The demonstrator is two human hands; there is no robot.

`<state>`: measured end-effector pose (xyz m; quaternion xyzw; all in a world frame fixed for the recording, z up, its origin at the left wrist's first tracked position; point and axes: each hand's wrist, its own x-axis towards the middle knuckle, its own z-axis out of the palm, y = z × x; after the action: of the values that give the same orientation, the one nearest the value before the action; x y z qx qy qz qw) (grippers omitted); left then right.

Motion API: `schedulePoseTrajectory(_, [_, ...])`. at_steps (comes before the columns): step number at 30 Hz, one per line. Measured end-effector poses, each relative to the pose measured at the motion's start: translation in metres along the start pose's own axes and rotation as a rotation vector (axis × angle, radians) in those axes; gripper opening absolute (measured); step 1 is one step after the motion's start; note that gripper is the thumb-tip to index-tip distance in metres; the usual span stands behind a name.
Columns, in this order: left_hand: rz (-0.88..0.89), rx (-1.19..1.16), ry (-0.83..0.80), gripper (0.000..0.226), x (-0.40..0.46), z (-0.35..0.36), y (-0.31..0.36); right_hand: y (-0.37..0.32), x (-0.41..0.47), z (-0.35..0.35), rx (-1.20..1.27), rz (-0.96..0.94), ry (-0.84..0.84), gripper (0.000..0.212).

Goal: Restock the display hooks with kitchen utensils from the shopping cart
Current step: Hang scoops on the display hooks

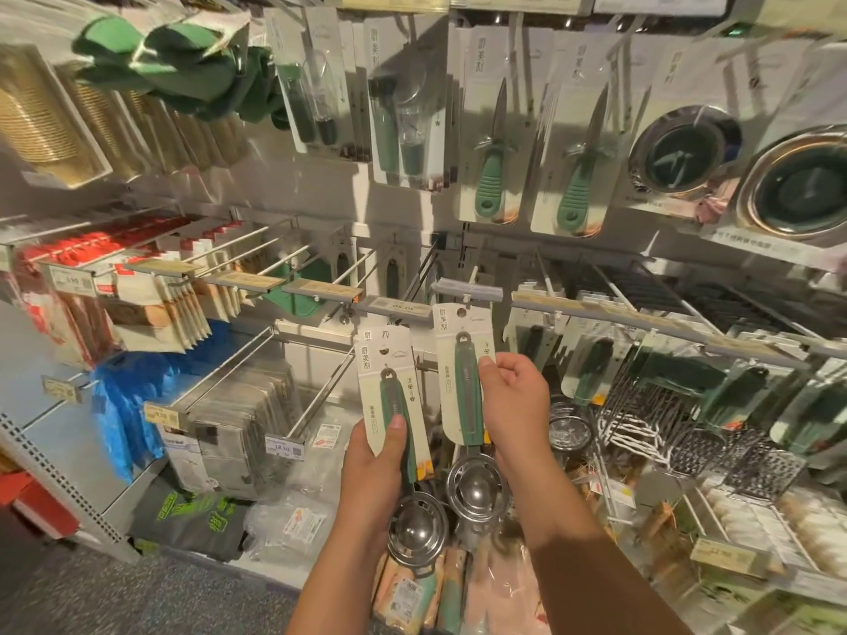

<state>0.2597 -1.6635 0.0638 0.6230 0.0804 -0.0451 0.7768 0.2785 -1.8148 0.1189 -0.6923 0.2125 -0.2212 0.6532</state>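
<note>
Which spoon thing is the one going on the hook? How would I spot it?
Find the grey price rail across the middle shelf. Just under it, the right hand pinches a white card with a green-handled steel utensil. It sits higher than its twin gripped by the left hand.

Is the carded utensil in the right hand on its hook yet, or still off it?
Cannot tell. The right hand pinches the carded utensil with its hang hole just under the price rail, but no hook tip is visible through the hole.
</note>
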Motion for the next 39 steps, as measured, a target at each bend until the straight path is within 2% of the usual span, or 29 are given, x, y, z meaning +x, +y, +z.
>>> schedulePoseTrajectory(2, [0.003, -0.01, -0.004, 0.026, 0.001, -0.001, 0.001, -0.001, 0.007, 0.002, -0.03, 0.002, 0.047, 0.007])
schedulePoseTrajectory(5, [0.009, -0.03, -0.005, 0.03, 0.002, -0.002, 0.005, 0.002, 0.015, 0.006, -0.085, 0.015, 0.083, 0.01])
schedulePoseTrajectory(9, [0.006, -0.044, -0.006, 0.027, 0.001, -0.003, 0.01, 0.006, 0.029, 0.011, -0.145, 0.021, 0.066, 0.013])
schedulePoseTrajectory(14, [-0.008, -0.059, -0.021, 0.028, 0.0, -0.004, 0.007, 0.018, 0.03, 0.008, -0.148, 0.092, 0.01, 0.035])
schedulePoseTrajectory(17, [-0.054, -0.087, -0.032, 0.022, 0.0, -0.002, 0.003, 0.023, 0.02, 0.005, -0.083, 0.129, -0.049, 0.026])
schedulePoseTrajectory(21, [-0.104, -0.096, -0.047, 0.026, -0.002, 0.002, 0.0, 0.025, -0.001, 0.004, -0.025, 0.177, -0.173, 0.009])
schedulePoseTrajectory(27, [-0.122, -0.086, -0.054, 0.025, -0.003, 0.006, -0.006, 0.031, -0.024, 0.004, -0.011, 0.158, -0.317, 0.008])
schedulePoseTrajectory(33, [-0.09, -0.037, -0.074, 0.031, -0.007, 0.01, -0.007, 0.041, -0.034, 0.004, -0.042, 0.125, -0.303, 0.008])
schedulePoseTrajectory(36, [-0.096, -0.042, -0.095, 0.044, -0.009, 0.013, -0.008, 0.045, -0.034, 0.006, -0.049, 0.136, -0.279, 0.009])
schedulePoseTrajectory(39, [-0.099, -0.032, -0.111, 0.025, -0.009, 0.014, -0.009, 0.048, -0.033, 0.005, -0.061, 0.149, -0.273, 0.006])
